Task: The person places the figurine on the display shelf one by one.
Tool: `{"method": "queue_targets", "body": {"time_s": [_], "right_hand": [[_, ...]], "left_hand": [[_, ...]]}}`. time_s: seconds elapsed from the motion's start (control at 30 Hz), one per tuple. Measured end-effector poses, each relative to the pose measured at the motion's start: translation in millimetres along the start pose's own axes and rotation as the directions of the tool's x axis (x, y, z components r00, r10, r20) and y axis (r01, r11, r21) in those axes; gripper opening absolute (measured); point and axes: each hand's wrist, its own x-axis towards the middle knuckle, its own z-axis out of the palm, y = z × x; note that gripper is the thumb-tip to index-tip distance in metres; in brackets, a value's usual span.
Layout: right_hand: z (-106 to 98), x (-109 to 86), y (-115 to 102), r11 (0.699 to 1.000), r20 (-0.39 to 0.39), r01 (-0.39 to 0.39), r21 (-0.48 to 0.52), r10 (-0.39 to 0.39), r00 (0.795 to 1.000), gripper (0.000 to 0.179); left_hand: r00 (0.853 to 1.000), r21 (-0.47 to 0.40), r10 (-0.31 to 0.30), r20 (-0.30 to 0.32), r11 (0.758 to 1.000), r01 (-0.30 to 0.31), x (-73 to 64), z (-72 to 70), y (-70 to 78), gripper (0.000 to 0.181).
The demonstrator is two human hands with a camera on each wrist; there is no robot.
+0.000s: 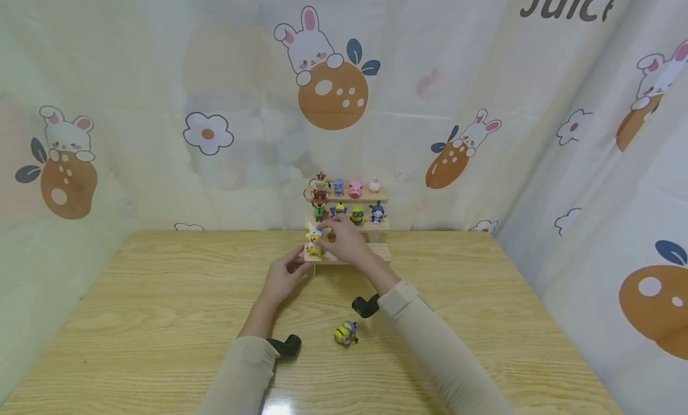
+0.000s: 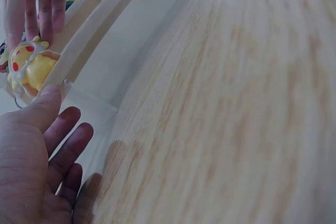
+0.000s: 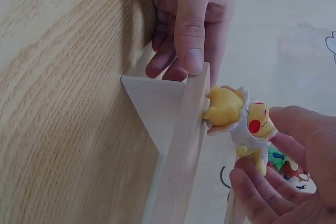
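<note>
A small wooden three-step display stand (image 1: 381, 252) stands at the back of the table. On the left end of its lowest step is a yellow Pikachu figurine (image 3: 226, 107) with red cheeks and a white hood. My right hand (image 1: 346, 242) pinches the figurine by its head between thumb and fingers, its base right at the board. At the stand's left end, my left hand (image 1: 283, 276) holds the lowest board, thumb (image 3: 193, 59) on its edge and the other fingers around the end and below.
Figurines fill the upper steps, among them a pink pig (image 1: 355, 189), a white chick-like one (image 1: 374, 185) and a brown figure in green (image 1: 319, 207). A yellow-and-blue Minion figurine (image 1: 346, 332) lies on the table (image 1: 457, 343) between my forearms. A printed curtain (image 1: 242, 74) hangs behind.
</note>
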Motion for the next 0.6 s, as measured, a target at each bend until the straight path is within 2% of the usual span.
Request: {"method": "queue_targets", "body": {"time_s": [0.2,0.37,0.47,0.6], "right_hand": [[-5,-14.1,1,1.0,-0.029,0.023,-0.006,-0.023,0.999,0.033],[-11,-45.4,3,0.997,-0.045,0.073,-0.005,-0.073,0.996,0.029],[-14,-67.5,4,0.99,0.016,0.138,-0.016,-0.138,0.99,0.026],[-13,-96.5,6,0.978,0.171,0.207,-0.04,-0.197,0.965,0.027]], "left_hand": [[1.0,0.014,-0.003,-0.011,1.0,0.003,-2.6,1.9,-0.3,0.053],[1.0,0.015,-0.021,-0.008,1.0,0.022,-2.2,3.0,-1.5,0.053],[1.0,0.025,-0.023,-0.01,0.999,0.023,-0.3,0.8,-0.6,0.054],[0.999,0.043,-0.033,-0.001,0.999,0.033,-0.5,-0.4,0.3,0.054]]}}
